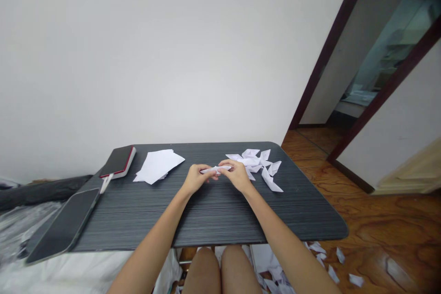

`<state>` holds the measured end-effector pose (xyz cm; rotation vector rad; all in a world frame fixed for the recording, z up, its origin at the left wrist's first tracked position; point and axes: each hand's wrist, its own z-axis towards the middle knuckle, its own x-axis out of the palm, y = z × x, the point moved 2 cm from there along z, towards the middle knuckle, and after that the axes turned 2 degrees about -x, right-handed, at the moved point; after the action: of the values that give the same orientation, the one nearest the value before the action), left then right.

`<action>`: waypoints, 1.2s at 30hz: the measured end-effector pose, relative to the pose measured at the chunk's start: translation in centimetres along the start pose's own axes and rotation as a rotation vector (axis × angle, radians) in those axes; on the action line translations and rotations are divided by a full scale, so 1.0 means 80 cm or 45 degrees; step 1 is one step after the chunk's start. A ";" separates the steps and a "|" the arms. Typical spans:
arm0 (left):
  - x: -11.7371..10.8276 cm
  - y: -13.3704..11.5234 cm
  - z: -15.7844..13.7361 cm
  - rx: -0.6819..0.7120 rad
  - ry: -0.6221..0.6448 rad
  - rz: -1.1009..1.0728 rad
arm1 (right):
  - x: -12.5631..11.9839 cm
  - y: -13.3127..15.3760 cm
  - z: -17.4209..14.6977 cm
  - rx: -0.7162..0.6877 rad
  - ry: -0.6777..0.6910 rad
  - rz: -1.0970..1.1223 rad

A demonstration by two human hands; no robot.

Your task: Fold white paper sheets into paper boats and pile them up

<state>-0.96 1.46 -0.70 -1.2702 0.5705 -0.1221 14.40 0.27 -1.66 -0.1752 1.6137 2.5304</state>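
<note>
Folded white paper (216, 170) – one slim piece – is held over the dark table (220, 220). Left to right: one touchscreen device (65, 223), one black-covered book (118, 160), one loose stack of sheets (158, 165), left hand (197, 177) and right hand (239, 175) pinching opposite ends, then overlapping origami pieces (253, 161) – several, not exactly countable.

Over one dark table (217, 223): one left hand (197, 177), one right hand (238, 174), one folded paper (216, 170). On it: one pile of sheets (158, 165), too overlapped for counting; at least five folded pieces (268, 179), one book-like item (117, 160), one tablet-like slab (65, 225). Below its near edge: two knees (202, 268). On the floor (382, 227) beside it: at least four paper scraps (356, 280).
</note>
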 end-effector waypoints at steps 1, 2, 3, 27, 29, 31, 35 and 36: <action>0.000 0.001 0.000 -0.014 -0.004 -0.016 | 0.000 -0.002 0.000 0.016 0.014 -0.005; 0.001 0.001 0.000 -0.020 -0.003 -0.032 | -0.001 -0.004 0.001 0.040 0.033 -0.003; 0.001 0.002 0.000 -0.020 0.005 -0.048 | -0.002 -0.005 0.001 0.070 0.059 0.009; 0.007 0.006 -0.002 -0.044 0.138 0.038 | 0.007 -0.005 -0.007 0.182 0.413 0.008; 0.006 0.010 0.001 -0.051 0.147 0.018 | 0.005 -0.008 -0.005 0.203 0.427 0.038; 0.004 0.018 0.004 -0.084 0.141 -0.023 | 0.001 -0.011 -0.003 0.230 0.435 0.051; -0.010 0.034 0.011 -0.156 -0.021 -0.136 | -0.016 -0.017 -0.003 0.264 0.391 -0.007; -0.013 0.037 0.012 -0.159 -0.066 -0.163 | -0.020 -0.018 -0.003 0.248 0.380 -0.045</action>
<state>-2.05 3.61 -2.89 -1.4276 0.4576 -0.1613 16.21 0.56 -2.80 -0.5780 1.9301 2.3914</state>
